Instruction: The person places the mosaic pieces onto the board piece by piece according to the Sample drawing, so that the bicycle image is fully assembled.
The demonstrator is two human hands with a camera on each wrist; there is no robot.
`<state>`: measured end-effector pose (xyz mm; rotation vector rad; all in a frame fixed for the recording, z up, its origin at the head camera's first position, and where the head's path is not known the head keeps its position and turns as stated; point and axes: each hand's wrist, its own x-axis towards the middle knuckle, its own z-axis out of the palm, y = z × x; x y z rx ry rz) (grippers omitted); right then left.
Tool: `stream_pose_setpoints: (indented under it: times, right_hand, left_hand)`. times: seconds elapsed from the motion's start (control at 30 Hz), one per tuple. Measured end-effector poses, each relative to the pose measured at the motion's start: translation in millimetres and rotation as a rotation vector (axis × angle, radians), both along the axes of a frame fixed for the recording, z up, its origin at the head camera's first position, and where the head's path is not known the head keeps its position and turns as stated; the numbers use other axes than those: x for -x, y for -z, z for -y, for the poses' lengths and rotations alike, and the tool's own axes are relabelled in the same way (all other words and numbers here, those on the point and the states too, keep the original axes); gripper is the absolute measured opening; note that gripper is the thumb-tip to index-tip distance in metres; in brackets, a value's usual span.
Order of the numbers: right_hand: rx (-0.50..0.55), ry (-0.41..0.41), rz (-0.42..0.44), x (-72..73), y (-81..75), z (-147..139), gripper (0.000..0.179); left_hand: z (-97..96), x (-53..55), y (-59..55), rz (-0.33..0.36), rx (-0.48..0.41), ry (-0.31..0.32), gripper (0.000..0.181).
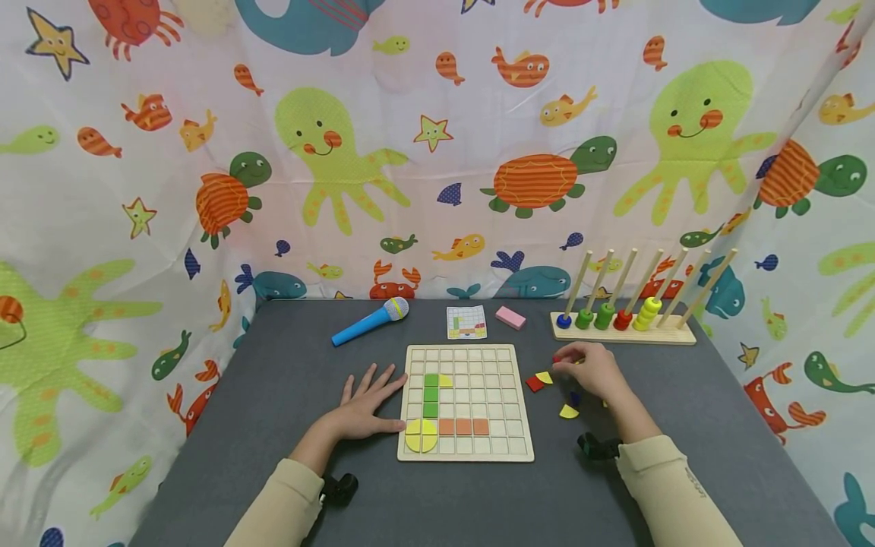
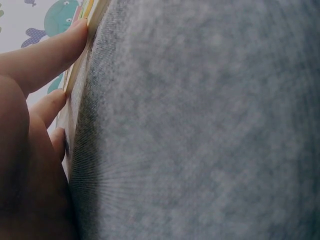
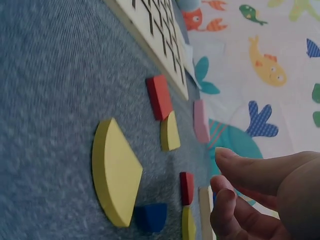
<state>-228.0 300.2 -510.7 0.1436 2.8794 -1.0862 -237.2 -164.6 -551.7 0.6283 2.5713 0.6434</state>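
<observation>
My left hand [image 1: 364, 410] lies with fingers spread, its fingertips and thumb touching the left edge of the wooden grid board [image 1: 490, 391]. On the board are green squares [image 1: 431, 393], a yellow quarter piece [image 1: 446, 381], a yellow circle of quarter pieces [image 1: 421, 436] and orange squares [image 1: 463, 427]. My right hand [image 1: 589, 368] hovers over loose pieces right of the board, thumb and bent fingers apart, with nothing seen between them. Below its fingertips lies a red piece [image 3: 186, 188]. Nearby are a blue piece [image 3: 151, 217], yellow quarter pieces [image 3: 114, 172] and a red square [image 3: 159, 97].
Behind the board lie a pattern card [image 1: 467, 323] and a pink block [image 1: 510, 317]. A blue toy microphone [image 1: 362, 325] is at the back left. At the back right stands a peg abacus [image 1: 623, 328] with coloured rings. A printed curtain [image 1: 424, 190] hangs behind the grey table [image 1: 273, 380].
</observation>
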Motion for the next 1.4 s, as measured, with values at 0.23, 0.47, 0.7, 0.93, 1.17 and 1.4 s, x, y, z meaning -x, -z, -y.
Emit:
stream_pose_setpoints:
  times: [0.23, 0.47, 0.7, 0.93, 1.17, 1.4]
  right_hand:
    - [-0.016, 0.038, 0.025, 7.4, 7.5, -4, 0.033]
    - [-0.081, 0.083, 0.034, 11.7, 13.3, -4, 0.034]
    - [-0.105, 0.116, 0.055, 10.8, 16.9, -2, 0.036]
    - [-0.116, 0.113, 0.030, 11.8, 18.5, -1, 0.028]
    - [-0.010, 0.096, -0.004, 9.6, 13.8, 2, 0.022]
    - [0.110, 0.021, -0.017, 0.6, 5.0, 14, 0.022]
  left_hand:
    - [0.4, 0.4, 1.0, -0.008, -0.002, 0.001, 0.093]
    - [-0.2, -1.1, -1.1, -0.010, -0.005, 0.000, 0.092]
    - [0.5, -0.5, -1.3, 0.000, -0.015, 0.009, 0.093]
    - [0.6, 0.1, 0.3, -0.008, -0.031, 0.019, 0.095]
    - [0.0, -1.5, -1.2, -0.018, -0.028, 0.019, 0.094]
    - [-0.2, -1.3, 0.1, -0.017, -0.021, 0.016, 0.094]
